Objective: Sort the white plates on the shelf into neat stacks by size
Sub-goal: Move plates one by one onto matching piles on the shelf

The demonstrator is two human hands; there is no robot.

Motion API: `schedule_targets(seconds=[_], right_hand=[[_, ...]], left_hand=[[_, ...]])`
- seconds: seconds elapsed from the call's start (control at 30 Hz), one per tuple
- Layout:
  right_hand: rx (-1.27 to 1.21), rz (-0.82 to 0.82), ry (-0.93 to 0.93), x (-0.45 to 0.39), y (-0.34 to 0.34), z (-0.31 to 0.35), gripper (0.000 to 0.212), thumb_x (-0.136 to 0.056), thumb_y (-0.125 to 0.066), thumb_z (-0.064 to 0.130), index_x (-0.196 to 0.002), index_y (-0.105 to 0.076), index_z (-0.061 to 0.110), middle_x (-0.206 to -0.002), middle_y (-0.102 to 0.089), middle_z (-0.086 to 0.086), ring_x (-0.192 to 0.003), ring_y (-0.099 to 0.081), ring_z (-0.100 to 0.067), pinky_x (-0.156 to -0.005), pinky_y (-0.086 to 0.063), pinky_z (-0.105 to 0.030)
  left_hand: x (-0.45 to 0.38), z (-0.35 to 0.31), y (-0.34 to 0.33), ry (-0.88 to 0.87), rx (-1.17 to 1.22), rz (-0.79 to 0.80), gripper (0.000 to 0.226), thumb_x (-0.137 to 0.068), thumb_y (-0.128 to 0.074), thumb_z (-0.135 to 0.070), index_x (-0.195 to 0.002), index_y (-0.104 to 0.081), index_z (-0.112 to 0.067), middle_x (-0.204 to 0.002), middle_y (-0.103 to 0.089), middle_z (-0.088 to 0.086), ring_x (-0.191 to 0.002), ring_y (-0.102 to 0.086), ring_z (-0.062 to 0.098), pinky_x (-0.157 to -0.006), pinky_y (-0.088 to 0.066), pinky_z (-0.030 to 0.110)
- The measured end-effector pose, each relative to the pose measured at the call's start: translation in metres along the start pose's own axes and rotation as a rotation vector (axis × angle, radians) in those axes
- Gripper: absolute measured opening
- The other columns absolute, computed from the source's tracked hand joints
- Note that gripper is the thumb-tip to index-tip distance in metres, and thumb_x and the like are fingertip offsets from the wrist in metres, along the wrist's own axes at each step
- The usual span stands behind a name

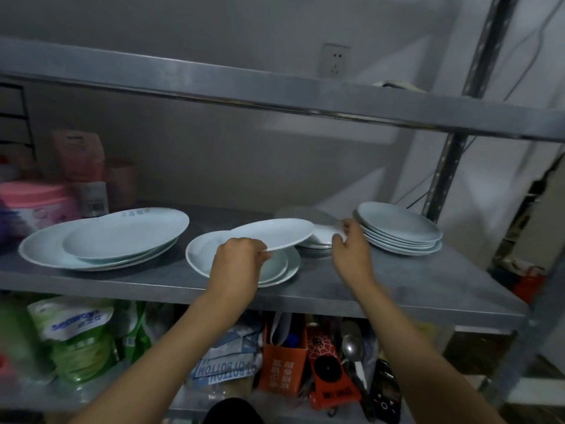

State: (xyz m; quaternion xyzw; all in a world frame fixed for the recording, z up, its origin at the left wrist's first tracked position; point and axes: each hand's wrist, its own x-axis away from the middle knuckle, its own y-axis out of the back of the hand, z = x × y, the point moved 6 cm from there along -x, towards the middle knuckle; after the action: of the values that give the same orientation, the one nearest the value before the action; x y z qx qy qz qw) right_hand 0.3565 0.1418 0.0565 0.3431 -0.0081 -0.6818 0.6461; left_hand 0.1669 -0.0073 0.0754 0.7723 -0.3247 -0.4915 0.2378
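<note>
White plates lie in groups on the grey metal shelf [397, 289]. At the left, a loose pile of large oval plates [104, 240]. In the middle, a short stack of medium plates [284, 264]. My left hand [238, 261] grips the near rim of one white plate [275, 232], held tilted above that stack. Behind it sit small plates [321, 237]; my right hand [351, 243] pinches the edge of the top one. At the right stands a neat stack of several plates [400, 231].
Pink jar [36, 206] and packets stand at the shelf's left end. An upper shelf [275, 90] hangs close overhead. Below are bags, an orange box [284, 365] and utensils. A metal upright [452, 154] borders the right side.
</note>
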Motion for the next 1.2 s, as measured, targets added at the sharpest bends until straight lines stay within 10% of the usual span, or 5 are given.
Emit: schedule_targets(seconds=[0.27, 0.43, 0.7, 1.2], right_hand=[[-0.002, 0.075, -0.041, 0.004, -0.019, -0.011, 0.046, -0.093, -0.047, 0.011, -0.138, -0.043, 0.01, -0.14, -0.048, -0.01, -0.124, -0.049, -0.025, -0.102, -0.041, -0.034], [-0.03, 0.042, -0.062, 0.0, -0.024, -0.02, 0.045, -0.092, -0.05, 0.009, -0.137, -0.045, 0.01, -0.138, -0.049, -0.01, -0.121, -0.051, -0.024, -0.095, -0.039, -0.026], [0.004, 0.043, -0.009, -0.006, -0.029, -0.025, 0.044, -0.088, -0.051, 0.004, -0.132, -0.049, 0.011, -0.133, -0.054, -0.009, -0.117, -0.053, -0.022, -0.09, -0.038, -0.023], [0.678, 0.32, 0.283, -0.072, -0.073, -0.035, 0.079, -0.073, -0.07, 0.024, -0.144, -0.034, 0.017, -0.146, -0.038, -0.016, -0.136, -0.032, -0.034, -0.112, -0.031, -0.042]], left_hand=[[0.011, -0.001, -0.022, 0.024, -0.058, 0.131, 0.024, -0.089, -0.06, -0.021, -0.069, -0.065, -0.01, -0.065, -0.062, 0.008, -0.065, -0.056, 0.024, -0.063, -0.04, 0.031], [0.016, -0.001, -0.034, 0.101, -0.252, 0.257, 0.021, -0.094, -0.055, -0.03, -0.081, -0.069, -0.02, -0.078, -0.065, 0.001, -0.084, -0.059, 0.026, -0.103, -0.034, 0.049], [0.013, -0.008, -0.024, 0.097, -0.232, 0.279, 0.052, -0.096, -0.046, -0.048, -0.055, -0.036, -0.018, -0.064, -0.047, 0.002, -0.067, -0.048, 0.026, -0.067, -0.036, 0.034], [-0.02, -0.039, -0.036, -0.055, -0.241, 0.195, 0.036, -0.102, -0.027, -0.031, -0.082, -0.054, -0.018, -0.091, -0.064, 0.004, -0.083, -0.056, 0.025, -0.086, -0.039, 0.039]])
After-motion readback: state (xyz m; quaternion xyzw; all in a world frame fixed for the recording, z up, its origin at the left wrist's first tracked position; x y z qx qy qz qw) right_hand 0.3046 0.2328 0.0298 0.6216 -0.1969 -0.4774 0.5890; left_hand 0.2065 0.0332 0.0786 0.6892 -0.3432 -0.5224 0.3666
